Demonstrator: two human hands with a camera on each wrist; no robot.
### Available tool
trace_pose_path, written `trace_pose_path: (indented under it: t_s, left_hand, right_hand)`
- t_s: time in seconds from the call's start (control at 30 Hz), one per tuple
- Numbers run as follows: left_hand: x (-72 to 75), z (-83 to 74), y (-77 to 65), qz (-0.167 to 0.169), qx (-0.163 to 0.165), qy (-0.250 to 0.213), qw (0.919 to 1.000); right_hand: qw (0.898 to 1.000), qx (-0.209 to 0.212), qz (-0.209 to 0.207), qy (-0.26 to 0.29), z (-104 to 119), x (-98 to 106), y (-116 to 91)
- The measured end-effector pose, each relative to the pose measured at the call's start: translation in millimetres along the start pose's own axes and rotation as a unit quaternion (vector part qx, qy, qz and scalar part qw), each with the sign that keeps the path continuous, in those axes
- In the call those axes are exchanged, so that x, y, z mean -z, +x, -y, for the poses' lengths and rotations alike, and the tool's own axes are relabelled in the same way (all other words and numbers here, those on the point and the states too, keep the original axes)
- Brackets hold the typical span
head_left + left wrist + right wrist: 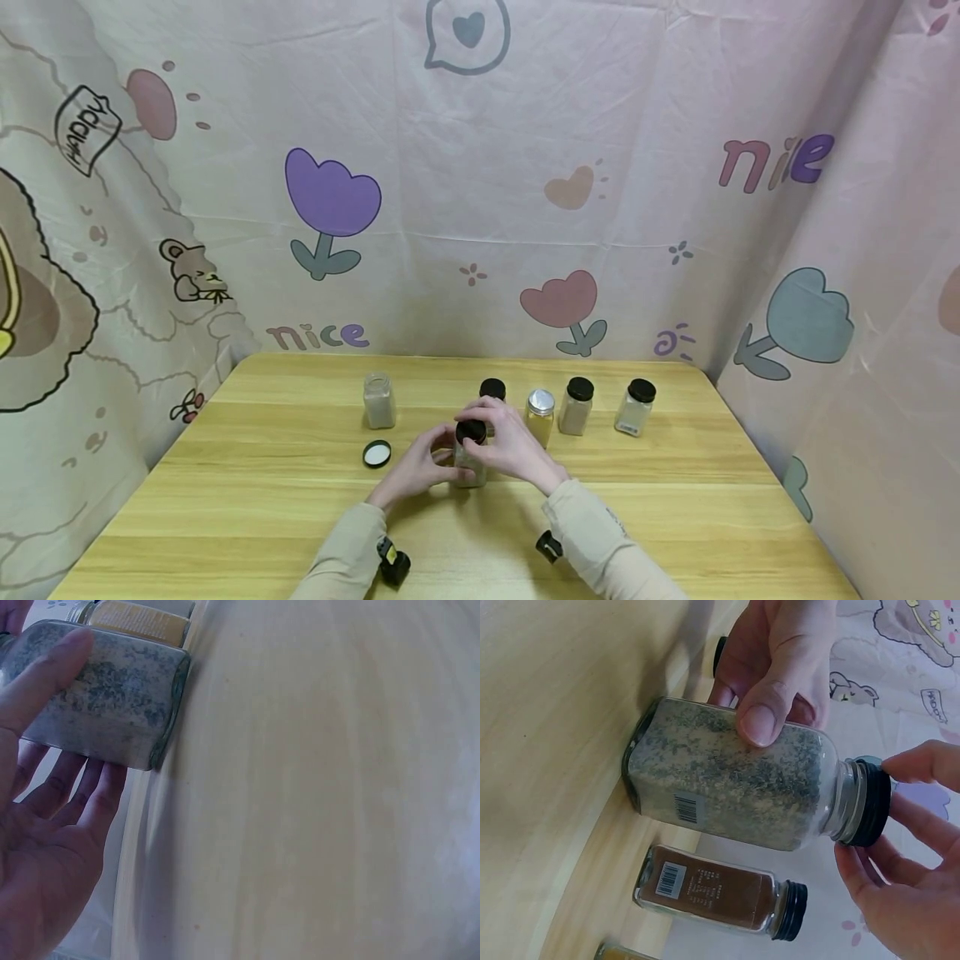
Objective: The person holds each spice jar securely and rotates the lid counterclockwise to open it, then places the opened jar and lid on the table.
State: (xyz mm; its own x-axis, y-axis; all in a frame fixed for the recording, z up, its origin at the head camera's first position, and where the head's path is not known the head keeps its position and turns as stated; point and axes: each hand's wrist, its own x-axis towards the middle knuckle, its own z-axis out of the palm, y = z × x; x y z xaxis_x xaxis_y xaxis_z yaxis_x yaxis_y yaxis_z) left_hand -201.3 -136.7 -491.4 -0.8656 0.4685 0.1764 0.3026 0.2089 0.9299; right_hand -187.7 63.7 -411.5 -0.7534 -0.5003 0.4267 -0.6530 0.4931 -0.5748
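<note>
Wooden table, left hand gripping upright speckled jar, right hand pinching its black lid

The place is a small nook screened by pale printed cloth, which hangs at the far, left and right sides; tulips, a cartoon bear and the word "nice" decorate it; a wood-grain surface stands within, bearing glass jars holding what look like powders and dried herbs; whether a home, a studio or a workplace lies beyond the cloth cannot be told.
</note>
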Motion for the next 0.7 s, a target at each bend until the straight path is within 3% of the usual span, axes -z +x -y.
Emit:
trace_pose_path:
  t_s: [0.37,0.7]
  left_hand:
    - [-0.5,-0.3,-1.1,0.007,0.002,-0.016,0.9998]
    - [0.3,-0.6,-0.4,0.004,0.003,-0.007,1.0000]
  right_hand:
    - [0.998,-0.016,-0.057,-0.037,-2.5,-5.7,0.8]
    - [1.000,0.002,-0.010,-0.014,-1.2,-1.5,0.3]
